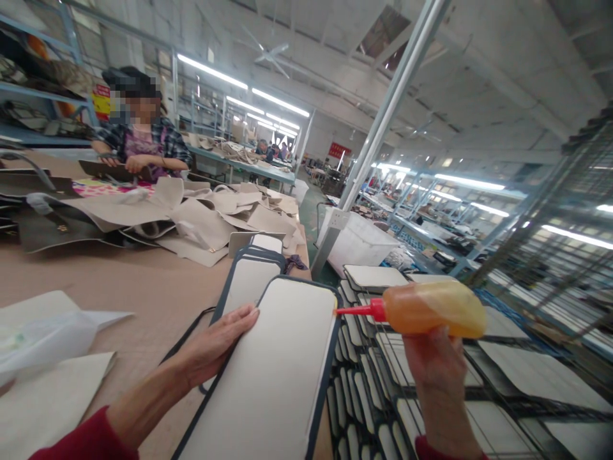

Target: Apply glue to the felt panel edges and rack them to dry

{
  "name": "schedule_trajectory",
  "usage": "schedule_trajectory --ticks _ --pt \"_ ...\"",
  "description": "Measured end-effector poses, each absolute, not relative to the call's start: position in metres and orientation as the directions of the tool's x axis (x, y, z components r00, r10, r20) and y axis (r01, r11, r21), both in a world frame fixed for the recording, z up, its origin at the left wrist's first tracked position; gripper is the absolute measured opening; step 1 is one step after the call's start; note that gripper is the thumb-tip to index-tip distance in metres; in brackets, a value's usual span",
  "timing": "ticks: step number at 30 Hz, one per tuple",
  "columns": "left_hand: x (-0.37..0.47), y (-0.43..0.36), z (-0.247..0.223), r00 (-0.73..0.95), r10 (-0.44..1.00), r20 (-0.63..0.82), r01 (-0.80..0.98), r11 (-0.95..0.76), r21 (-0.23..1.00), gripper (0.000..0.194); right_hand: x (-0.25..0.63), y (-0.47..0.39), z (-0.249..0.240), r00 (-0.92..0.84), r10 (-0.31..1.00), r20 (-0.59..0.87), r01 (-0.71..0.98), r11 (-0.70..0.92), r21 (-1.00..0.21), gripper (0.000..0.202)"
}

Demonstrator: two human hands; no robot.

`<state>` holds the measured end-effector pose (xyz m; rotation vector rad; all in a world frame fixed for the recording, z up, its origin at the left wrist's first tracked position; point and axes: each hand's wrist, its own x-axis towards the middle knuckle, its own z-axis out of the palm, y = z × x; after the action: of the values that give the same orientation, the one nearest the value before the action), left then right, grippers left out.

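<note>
Our left hand (215,342), grip unclear, seemingly steadies the panel (271,370) for the bottle (431,305) clasped level in our right hand (437,359).

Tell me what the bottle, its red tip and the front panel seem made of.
Bottle: probably plastic, smooth and slightly glossy; it's translucent, amber contents showing through. Red tip: likely plastic too, evenly coloured and smooth. Front panel: a matt, cream sheet with a dark edge; could be card or imitation leather, I can't tell which.
</note>
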<state>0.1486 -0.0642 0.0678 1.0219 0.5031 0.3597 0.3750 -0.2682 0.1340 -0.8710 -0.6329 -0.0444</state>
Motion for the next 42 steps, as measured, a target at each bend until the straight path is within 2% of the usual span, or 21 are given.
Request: schedule_trajectory --ticks 13,26,42 --pt "0.144 -0.064 0.063 0.707 0.588 -0.393 -0.074 0.614 0.786 0.038 0.361 -0.268 0.118 0.868 0.252 0.429 0.199 0.615 -0.763 0.056" --pt "0.149 -0.050 0.036 0.842 0.482 -0.242 -0.113 0.596 0.795 0.028 0.348 -0.267 0.098 0.873 0.309 0.378 0.143 0.579 -0.803 0.047" --pt "0.163 -0.024 0.039 0.862 0.461 -0.213 -0.105 0.573 0.813 0.021 0.329 -0.270 0.093 0.837 0.404 0.370 0.085 0.570 -0.817 0.042"
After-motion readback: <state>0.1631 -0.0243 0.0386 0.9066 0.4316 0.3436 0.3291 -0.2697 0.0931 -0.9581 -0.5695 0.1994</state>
